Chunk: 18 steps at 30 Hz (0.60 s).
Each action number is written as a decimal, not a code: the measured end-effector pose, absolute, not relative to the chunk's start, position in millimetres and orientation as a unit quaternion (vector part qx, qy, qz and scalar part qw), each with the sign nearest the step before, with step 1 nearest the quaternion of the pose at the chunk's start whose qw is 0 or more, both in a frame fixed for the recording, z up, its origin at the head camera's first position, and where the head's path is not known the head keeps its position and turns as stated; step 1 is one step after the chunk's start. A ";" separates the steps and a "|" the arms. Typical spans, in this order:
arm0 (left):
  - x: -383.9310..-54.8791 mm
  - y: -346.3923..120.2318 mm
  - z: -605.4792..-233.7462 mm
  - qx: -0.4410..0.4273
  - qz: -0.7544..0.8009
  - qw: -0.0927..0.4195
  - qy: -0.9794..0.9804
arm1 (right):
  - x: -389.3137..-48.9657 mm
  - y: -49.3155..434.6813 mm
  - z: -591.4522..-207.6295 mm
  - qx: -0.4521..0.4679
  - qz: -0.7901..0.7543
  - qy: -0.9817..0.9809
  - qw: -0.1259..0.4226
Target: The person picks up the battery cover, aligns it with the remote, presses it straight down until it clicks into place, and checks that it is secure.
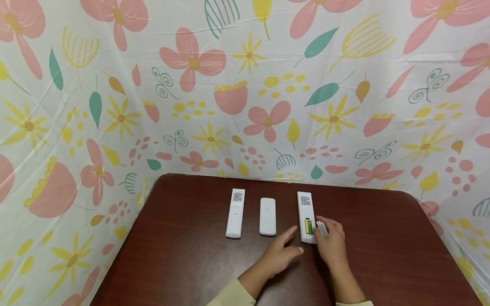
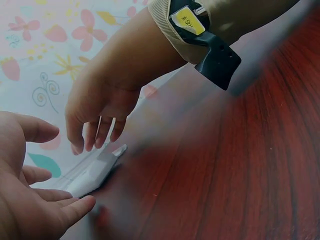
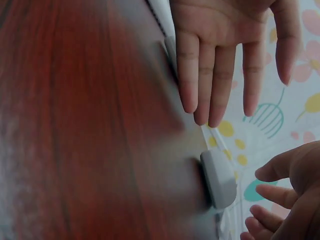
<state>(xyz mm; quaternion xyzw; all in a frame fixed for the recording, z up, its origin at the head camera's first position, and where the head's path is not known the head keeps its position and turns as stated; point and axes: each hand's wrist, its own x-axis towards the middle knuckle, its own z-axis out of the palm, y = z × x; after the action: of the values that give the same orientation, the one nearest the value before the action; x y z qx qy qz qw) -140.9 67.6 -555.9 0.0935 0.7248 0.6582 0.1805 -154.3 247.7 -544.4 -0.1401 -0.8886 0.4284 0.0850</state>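
A white remote control lies face down at the right of the row. Its battery compartment is uncovered and shows green-and-gold batteries. Beside it on the table is a pale battery cover. Over that cover is my right hand, thumb and fingers apart; in the left wrist view its fingers hang loosely with nothing visible between them. My left hand hovers to the left of the remote's lower end, its fingers spread and holding nothing. In the right wrist view a white rounded end shows near the hands.
Another white remote lies face down at the left. Between the two remotes is a shorter white device. They lie on a dark red-brown table, with a flower-patterned cloth hanging behind and at both sides.
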 end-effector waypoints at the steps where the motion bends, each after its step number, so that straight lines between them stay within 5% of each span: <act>1: -140.5 67.8 -556.6 0.093 0.660 0.183 0.722 | -154.2 249.1 -545.3 -0.143 0.425 -0.890 0.083; 18: -140.8 74.2 -560.7 0.092 0.657 0.202 0.721 | -154.6 268.7 -550.5 -0.166 0.369 -0.914 0.007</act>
<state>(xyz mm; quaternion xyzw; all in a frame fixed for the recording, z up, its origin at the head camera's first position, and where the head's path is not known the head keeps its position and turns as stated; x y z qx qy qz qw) -140.8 74.2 -560.7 0.0915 0.7210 0.6566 0.2018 -154.6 268.7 -550.5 -0.1660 -0.9144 0.3692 0.0073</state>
